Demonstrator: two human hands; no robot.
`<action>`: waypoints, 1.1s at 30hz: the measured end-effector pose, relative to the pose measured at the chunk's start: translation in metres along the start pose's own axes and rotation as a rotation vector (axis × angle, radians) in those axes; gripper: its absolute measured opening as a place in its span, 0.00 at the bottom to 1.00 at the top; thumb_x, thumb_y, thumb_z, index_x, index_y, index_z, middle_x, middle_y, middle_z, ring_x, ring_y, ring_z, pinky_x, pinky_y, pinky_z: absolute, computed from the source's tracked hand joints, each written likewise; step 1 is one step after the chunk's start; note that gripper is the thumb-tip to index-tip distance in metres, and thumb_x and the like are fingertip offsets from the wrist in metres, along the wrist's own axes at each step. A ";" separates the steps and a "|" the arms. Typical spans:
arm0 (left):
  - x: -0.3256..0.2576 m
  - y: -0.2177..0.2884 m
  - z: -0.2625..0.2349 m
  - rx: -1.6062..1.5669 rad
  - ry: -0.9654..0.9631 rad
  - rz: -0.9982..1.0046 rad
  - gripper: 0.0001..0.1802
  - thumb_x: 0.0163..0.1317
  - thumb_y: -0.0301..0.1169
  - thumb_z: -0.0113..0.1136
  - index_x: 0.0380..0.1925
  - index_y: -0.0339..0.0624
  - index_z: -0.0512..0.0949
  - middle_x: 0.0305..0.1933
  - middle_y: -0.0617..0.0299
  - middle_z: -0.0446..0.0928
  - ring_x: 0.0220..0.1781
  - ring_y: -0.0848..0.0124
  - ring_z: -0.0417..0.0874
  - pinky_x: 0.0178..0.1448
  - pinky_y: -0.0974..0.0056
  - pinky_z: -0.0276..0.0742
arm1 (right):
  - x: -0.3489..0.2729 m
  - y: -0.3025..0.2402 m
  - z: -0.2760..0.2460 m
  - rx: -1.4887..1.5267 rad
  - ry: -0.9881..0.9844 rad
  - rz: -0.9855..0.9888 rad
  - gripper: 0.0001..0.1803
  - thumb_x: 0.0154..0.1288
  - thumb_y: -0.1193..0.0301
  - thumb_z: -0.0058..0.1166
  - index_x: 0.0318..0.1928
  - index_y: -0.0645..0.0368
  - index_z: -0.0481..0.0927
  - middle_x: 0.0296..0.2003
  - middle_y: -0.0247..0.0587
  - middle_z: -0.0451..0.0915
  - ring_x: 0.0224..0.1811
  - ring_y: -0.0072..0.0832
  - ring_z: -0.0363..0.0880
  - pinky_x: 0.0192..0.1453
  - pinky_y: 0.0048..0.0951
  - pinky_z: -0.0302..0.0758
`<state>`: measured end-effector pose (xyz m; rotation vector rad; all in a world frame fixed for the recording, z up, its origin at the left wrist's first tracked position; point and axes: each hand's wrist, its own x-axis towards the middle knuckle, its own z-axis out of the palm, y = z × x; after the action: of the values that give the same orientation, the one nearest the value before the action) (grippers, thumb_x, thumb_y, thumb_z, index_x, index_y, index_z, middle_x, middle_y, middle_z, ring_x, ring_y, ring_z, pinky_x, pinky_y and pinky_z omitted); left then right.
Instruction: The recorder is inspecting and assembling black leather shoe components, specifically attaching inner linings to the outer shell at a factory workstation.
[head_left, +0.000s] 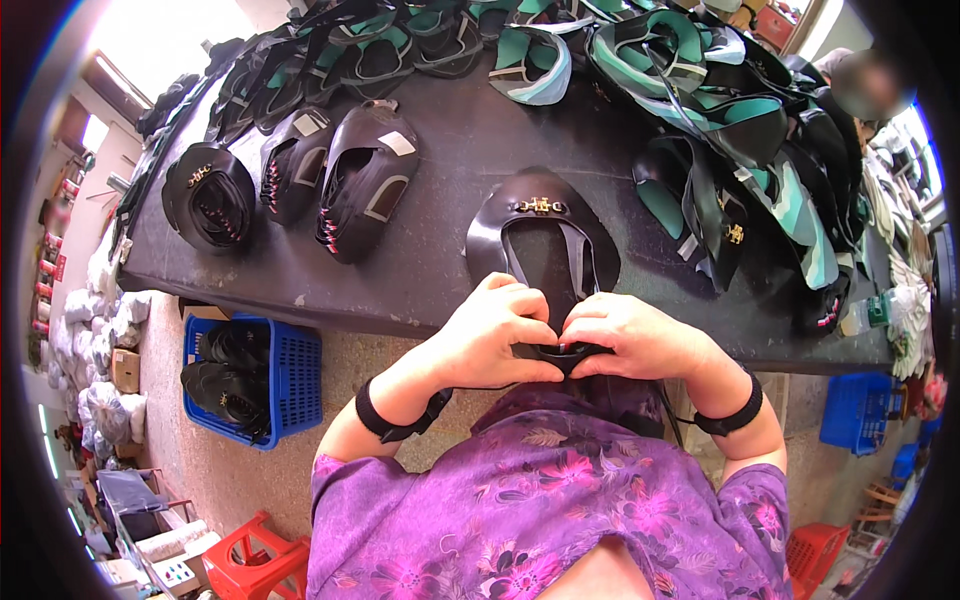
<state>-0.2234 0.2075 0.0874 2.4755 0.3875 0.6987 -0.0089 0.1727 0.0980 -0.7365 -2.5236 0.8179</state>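
Dark bench crowded with shoe uppers: three black uppers side by side at left, heap of teal-and-black uppers across far edge and right. Blue plastic basket on floor under bench, black pieces inside. Red plastic stool at lower left. Second blue crate at right. White stuffed sacks stacked along left wall.

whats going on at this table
A person in a purple floral top works at a dark table. Both the left hand and the right hand pinch the near end of a black shoe upper with a gold buckle, lying at the table edge. More uppers lie in rows and heaps behind, and a blue crate stands on the floor.
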 end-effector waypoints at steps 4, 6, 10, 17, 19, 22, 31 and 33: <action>0.004 0.001 -0.006 -0.022 -0.019 0.005 0.16 0.36 0.40 0.70 0.24 0.45 0.78 0.27 0.67 0.69 0.33 0.70 0.71 0.46 0.63 0.61 | 0.003 -0.004 -0.006 0.009 0.032 -0.036 0.15 0.48 0.66 0.60 0.36 0.58 0.74 0.32 0.37 0.73 0.37 0.36 0.71 0.44 0.33 0.67; 0.006 0.001 -0.010 -0.069 0.007 -0.020 0.16 0.35 0.38 0.71 0.25 0.45 0.78 0.28 0.67 0.70 0.33 0.68 0.70 0.45 0.64 0.62 | 0.004 -0.008 -0.009 0.025 0.083 0.037 0.14 0.48 0.67 0.60 0.35 0.57 0.75 0.32 0.37 0.74 0.36 0.36 0.71 0.43 0.33 0.66; 0.010 0.003 -0.015 -0.089 0.021 -0.050 0.17 0.35 0.37 0.71 0.27 0.44 0.79 0.29 0.66 0.71 0.33 0.67 0.71 0.42 0.64 0.63 | 0.003 -0.011 -0.011 0.071 0.134 0.055 0.14 0.48 0.67 0.60 0.35 0.56 0.75 0.33 0.36 0.74 0.36 0.36 0.71 0.44 0.32 0.66; 0.016 0.006 -0.019 -0.184 -0.005 -0.107 0.18 0.37 0.37 0.71 0.28 0.41 0.79 0.29 0.62 0.73 0.34 0.65 0.72 0.39 0.63 0.66 | 0.003 -0.016 -0.013 0.066 0.216 0.042 0.14 0.47 0.67 0.61 0.35 0.58 0.74 0.32 0.37 0.74 0.36 0.34 0.71 0.47 0.31 0.64; 0.017 0.006 -0.019 -0.198 -0.005 -0.110 0.17 0.37 0.37 0.71 0.28 0.41 0.79 0.29 0.62 0.73 0.34 0.65 0.72 0.39 0.63 0.66 | 0.003 -0.016 -0.013 0.060 0.232 0.034 0.14 0.47 0.67 0.61 0.35 0.59 0.74 0.31 0.37 0.74 0.37 0.34 0.72 0.47 0.31 0.63; 0.018 0.005 -0.018 -0.212 0.015 -0.115 0.17 0.38 0.36 0.71 0.28 0.41 0.79 0.28 0.61 0.72 0.33 0.65 0.72 0.39 0.63 0.66 | 0.003 -0.016 -0.015 0.049 0.244 0.031 0.14 0.47 0.67 0.61 0.35 0.58 0.75 0.31 0.37 0.74 0.36 0.34 0.72 0.47 0.31 0.63; 0.019 0.007 -0.019 -0.217 -0.001 -0.121 0.16 0.39 0.35 0.70 0.29 0.41 0.78 0.30 0.61 0.72 0.35 0.65 0.72 0.39 0.64 0.66 | 0.003 -0.013 -0.016 0.066 0.239 0.009 0.14 0.48 0.67 0.61 0.35 0.59 0.75 0.31 0.37 0.75 0.36 0.33 0.73 0.47 0.30 0.64; 0.019 0.008 -0.019 -0.233 -0.004 -0.155 0.16 0.40 0.34 0.69 0.29 0.41 0.78 0.30 0.61 0.72 0.36 0.66 0.72 0.39 0.64 0.67 | 0.003 -0.014 -0.017 0.074 0.247 0.011 0.14 0.48 0.67 0.61 0.35 0.59 0.76 0.31 0.37 0.76 0.36 0.34 0.73 0.46 0.30 0.65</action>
<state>-0.2174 0.2161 0.1135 2.2014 0.4636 0.6361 -0.0081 0.1723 0.1199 -0.7762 -2.2607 0.7682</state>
